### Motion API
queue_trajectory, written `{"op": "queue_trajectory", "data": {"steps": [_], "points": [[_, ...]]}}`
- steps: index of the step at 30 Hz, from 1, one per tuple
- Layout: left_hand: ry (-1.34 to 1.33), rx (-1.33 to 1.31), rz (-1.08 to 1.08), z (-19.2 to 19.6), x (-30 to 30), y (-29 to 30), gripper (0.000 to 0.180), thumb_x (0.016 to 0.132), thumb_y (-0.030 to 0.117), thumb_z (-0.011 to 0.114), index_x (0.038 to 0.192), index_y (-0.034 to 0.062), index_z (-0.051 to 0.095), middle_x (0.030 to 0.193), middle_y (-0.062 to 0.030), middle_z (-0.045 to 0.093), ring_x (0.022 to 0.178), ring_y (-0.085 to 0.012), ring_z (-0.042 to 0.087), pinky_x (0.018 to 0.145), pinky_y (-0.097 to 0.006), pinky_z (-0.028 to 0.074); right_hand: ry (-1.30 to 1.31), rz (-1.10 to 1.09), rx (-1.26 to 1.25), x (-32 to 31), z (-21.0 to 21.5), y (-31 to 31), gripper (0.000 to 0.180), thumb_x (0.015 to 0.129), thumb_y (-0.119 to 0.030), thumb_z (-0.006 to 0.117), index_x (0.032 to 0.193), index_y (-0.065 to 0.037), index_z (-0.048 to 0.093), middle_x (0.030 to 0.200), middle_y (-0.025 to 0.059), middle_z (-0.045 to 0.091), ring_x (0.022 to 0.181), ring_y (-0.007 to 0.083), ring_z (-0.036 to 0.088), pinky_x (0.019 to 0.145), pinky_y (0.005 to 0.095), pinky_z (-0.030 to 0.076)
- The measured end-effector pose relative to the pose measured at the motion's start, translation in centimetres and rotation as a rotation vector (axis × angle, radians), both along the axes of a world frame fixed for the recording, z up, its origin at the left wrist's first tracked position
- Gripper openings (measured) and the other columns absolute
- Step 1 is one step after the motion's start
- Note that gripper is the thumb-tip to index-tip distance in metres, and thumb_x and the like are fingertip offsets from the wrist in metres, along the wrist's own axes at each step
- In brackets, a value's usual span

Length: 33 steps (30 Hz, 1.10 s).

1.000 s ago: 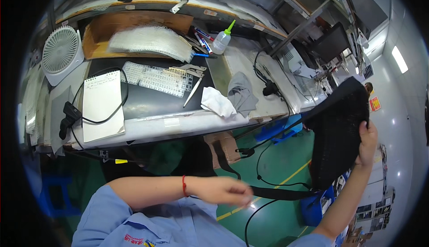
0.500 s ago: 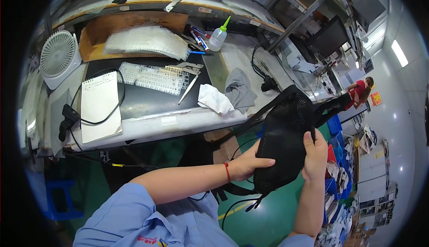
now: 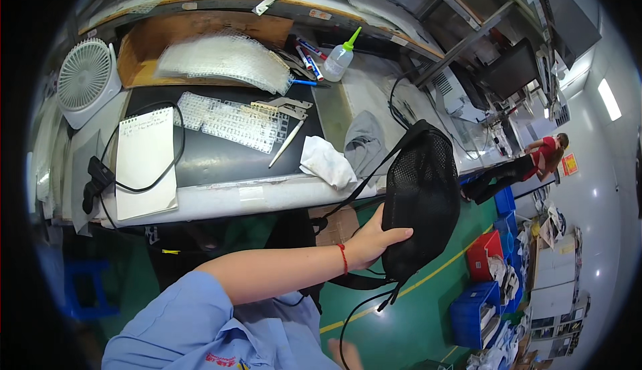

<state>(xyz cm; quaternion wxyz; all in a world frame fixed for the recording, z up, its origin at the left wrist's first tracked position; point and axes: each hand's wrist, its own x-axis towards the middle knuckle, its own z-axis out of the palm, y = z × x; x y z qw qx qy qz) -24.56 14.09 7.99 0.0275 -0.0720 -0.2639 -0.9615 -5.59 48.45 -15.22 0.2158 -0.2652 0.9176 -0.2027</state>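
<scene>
My left hand (image 3: 372, 239) grips the left side of a black mesh bag (image 3: 421, 203), its thumb lying across the front. Straps hang from the bag, one running up along the worktable's edge and another looping below my wrist. A black cable (image 3: 345, 326) comes off the bag's lower end and curves down. Low in the picture, close to that cable, is my right hand (image 3: 346, 354), smeared and partly cut off. Whether its fingers touch the cable cannot be made out.
On the worktable (image 3: 261, 196) lie a notepad (image 3: 147, 166), translucent keyboard-like sheets (image 3: 227, 121), a white cloth (image 3: 328, 162) and a grey cloth (image 3: 364, 139). A white fan (image 3: 87, 79) and a squeeze bottle (image 3: 338, 61) stand there. Blue bins (image 3: 471, 316) and a person in red (image 3: 545, 156) are at right.
My right hand has let go of the bag's right side and moved down to the lower edge. My left hand keeps its hold. The view has shifted slightly.
</scene>
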Motion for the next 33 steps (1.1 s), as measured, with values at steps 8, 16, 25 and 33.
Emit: {"op": "queue_trajectory", "data": {"steps": [8, 16, 25, 33], "points": [[-0.184, -0.084, 0.097, -3.0, -3.1, 4.4, 0.067, 0.082, 0.013, 0.071, 0.136, 0.0052, 0.031, 0.129, -0.0114, 0.048, 0.12, -0.0209, 0.047, 0.103, -0.036, 0.04, -0.275, 0.18, -1.099, -3.2, 21.0, -21.1, 0.051, 0.097, -0.045, 0.049, 0.08, 0.001, 0.064, 0.075, 0.0143, 0.064, 0.059, 0.0239, 0.058, 0.055, 0.0328, 0.046], [-0.228, -0.269, 0.282, -6.9, -0.4, 9.9, 0.067, 0.078, 0.011, 0.074, 0.132, 0.0015, 0.037, 0.127, -0.0126, 0.052, 0.119, -0.0206, 0.05, 0.103, -0.035, 0.039, 0.15, 0.098, -1.848, -20.3, 43.6, -31.7, 0.025, 0.097, -0.018, 0.046, 0.074, -0.008, 0.046, 0.063, -0.0006, 0.032, 0.055, 0.0103, 0.029, 0.051, 0.0247, 0.028], [-0.188, -0.166, -0.093, -9.6, 7.1, 7.2, 0.077, 0.081, 0.007, 0.071, 0.143, 0.004, 0.025, 0.14, -0.012, 0.041, 0.129, -0.0199, 0.041, 0.11, -0.036, 0.032, 0.749, 0.537, 0.132, -26.3, 36.7, -29.9, 0.083, 0.067, -0.042, 0.079, 0.129, 0.002, 0.046, 0.125, 0.0231, 0.051, 0.116, 0.0383, 0.05, 0.097, 0.0445, 0.041], [-0.207, 0.061, -0.25, -10.0, 7.4, 2.8, 0.08, 0.085, 0.008, 0.065, 0.149, 0.0101, 0.016, 0.142, -0.0097, 0.036, 0.132, -0.0198, 0.036, 0.112, -0.037, 0.03, -0.561, -0.242, -0.543, -22.3, 26.1, -20.1, 0.096, 0.067, -0.035, 0.084, 0.141, -0.001, 0.034, 0.136, 0.0139, 0.046, 0.126, 0.0283, 0.045, 0.108, 0.0391, 0.033]]}}
